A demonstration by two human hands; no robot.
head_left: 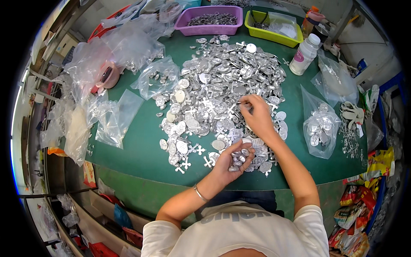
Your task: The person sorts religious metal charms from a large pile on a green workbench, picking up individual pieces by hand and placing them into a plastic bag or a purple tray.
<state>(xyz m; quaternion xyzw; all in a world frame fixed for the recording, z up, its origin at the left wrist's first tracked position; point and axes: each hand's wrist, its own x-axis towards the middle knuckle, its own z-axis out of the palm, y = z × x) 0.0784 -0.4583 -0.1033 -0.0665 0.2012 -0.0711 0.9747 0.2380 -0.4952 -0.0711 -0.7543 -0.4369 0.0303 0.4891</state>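
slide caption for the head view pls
Left hand cupping small oval pieces, right hand over a pile of silvery medals and crosses on a green table.

Off-white short-sleeved T-shirt (239, 233), grey lettering (239, 216) across the front; I note a slim silvery bangle (199, 194), left wrist (206, 187); dark blue trousers (259, 198).

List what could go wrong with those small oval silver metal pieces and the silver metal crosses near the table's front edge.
Small oval silver metal pieces heaped in the cupped left hand might spill into the mixed silver metal pile. Silver metal crosses near the green tabletop's front edge might get knocked off.
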